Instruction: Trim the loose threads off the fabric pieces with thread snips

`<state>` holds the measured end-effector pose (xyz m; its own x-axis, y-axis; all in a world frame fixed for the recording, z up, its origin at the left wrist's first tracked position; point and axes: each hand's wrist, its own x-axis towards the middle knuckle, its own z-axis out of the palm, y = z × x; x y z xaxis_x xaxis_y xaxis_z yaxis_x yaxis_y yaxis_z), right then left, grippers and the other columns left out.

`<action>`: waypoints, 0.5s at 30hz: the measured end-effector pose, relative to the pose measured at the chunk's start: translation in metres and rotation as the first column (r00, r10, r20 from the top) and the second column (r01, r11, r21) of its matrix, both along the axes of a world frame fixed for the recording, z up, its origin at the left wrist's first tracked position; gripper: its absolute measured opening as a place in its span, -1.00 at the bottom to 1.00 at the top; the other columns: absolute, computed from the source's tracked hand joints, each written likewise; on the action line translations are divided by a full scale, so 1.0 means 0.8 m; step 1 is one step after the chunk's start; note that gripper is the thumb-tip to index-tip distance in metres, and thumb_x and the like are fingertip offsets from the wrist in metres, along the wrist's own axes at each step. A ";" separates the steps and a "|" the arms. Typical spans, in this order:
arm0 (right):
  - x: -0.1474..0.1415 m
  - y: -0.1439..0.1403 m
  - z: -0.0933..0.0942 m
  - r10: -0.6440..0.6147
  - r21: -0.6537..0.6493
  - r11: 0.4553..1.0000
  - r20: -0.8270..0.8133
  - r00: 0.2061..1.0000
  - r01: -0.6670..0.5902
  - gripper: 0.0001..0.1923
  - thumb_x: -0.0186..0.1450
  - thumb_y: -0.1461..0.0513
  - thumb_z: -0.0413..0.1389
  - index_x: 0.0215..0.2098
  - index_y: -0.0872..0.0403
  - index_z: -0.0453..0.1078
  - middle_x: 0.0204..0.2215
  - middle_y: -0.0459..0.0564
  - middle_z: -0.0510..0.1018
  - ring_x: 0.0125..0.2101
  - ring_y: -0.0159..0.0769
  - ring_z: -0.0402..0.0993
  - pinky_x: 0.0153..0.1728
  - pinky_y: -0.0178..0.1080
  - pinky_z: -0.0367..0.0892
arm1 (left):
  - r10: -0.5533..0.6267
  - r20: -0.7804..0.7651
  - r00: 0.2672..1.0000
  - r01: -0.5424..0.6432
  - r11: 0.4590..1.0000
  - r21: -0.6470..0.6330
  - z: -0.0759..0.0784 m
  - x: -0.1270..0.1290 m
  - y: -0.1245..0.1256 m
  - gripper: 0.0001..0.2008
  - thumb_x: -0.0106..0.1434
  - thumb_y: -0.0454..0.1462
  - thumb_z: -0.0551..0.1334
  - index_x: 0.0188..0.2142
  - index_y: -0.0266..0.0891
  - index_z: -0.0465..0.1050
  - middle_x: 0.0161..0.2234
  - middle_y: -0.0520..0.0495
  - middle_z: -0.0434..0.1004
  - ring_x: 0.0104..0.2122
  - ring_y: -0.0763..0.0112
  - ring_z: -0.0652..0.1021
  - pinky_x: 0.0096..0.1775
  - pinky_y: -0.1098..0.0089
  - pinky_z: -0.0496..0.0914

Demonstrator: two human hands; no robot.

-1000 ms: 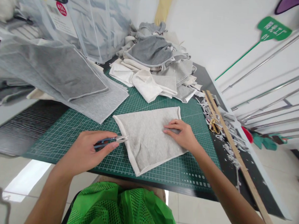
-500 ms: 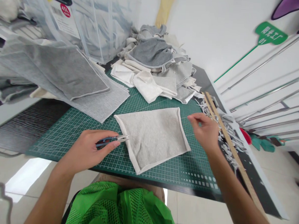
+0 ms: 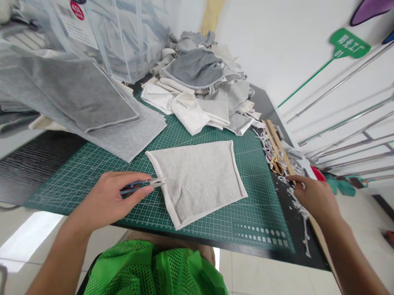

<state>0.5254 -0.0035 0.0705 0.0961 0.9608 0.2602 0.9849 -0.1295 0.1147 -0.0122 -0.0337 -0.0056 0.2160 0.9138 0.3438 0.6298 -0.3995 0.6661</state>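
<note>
Left hand [image 3: 116, 196] pinches thread snips [image 3: 143, 185] against the cloth piece [image 3: 198, 180]; right hand [image 3: 314, 197], fingers curled, sits over scraps [image 3: 297, 204] at the table's right edge.

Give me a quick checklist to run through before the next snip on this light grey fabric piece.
1. Snips gripped in the left hand: ok.
2. Blade tips at the light grey fabric piece's left hemmed edge: ok.
3. Piece lying flat on the green cutting mat: ok.
4. Right hand steadying the piece: not ok, it is off the mat among the thread scraps.
5. Thread actually between the blades: cannot tell.
6. Grey stack apart from the piece: ok.
</note>
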 end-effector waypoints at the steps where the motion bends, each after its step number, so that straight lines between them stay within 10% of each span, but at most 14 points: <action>1: 0.001 -0.001 -0.002 -0.028 0.011 1.000 0.008 1.000 0.028 -0.75 0.22 0.21 0.13 -0.25 -0.06 0.67 -0.55 0.06 0.64 -0.56 -0.02 0.51 -0.50 -0.12 0.23 | -0.001 0.000 1.000 0.001 1.000 0.003 -0.001 0.000 0.000 -0.77 0.32 -0.04 0.28 -0.18 -0.06 0.63 -0.24 0.03 0.73 -0.32 0.36 0.69 -0.38 0.48 0.52; 6: -0.008 -0.006 -0.003 -0.064 0.054 0.996 -0.025 0.998 0.065 -0.67 0.34 0.12 0.10 0.00 -0.04 0.59 -0.42 0.05 0.72 -0.37 -0.05 0.67 -0.37 -0.16 0.38 | 0.016 0.019 1.000 -0.016 1.000 0.015 -0.007 -0.003 0.000 -0.78 0.31 -0.05 0.29 -0.16 -0.04 0.62 -0.22 0.04 0.72 -0.27 0.33 0.70 -0.32 0.44 0.54; 11: -0.034 -0.020 0.001 0.219 0.297 0.936 -0.066 0.974 -0.190 -0.59 0.32 0.31 0.05 0.07 -0.05 0.55 -0.03 0.11 0.68 -0.06 -0.06 0.66 -0.10 -0.14 0.50 | 0.042 0.019 0.999 -0.041 0.999 -0.035 -0.003 -0.004 0.000 -0.74 0.33 -0.03 0.25 -0.13 -0.06 0.63 -0.23 0.03 0.73 -0.37 0.38 0.67 -0.38 0.45 0.49; 15: -0.074 -0.045 0.003 0.210 0.392 0.909 -0.144 0.967 -0.139 -0.76 0.32 0.21 0.17 -0.09 -0.02 0.64 -0.20 0.07 0.74 -0.20 -0.02 0.71 -0.24 -0.13 0.56 | 0.043 0.029 0.999 -0.040 0.996 -0.079 0.002 -0.005 0.001 -0.70 0.39 -0.06 0.16 -0.12 -0.10 0.62 -0.34 0.07 0.69 -0.49 0.48 0.57 -0.39 0.47 0.42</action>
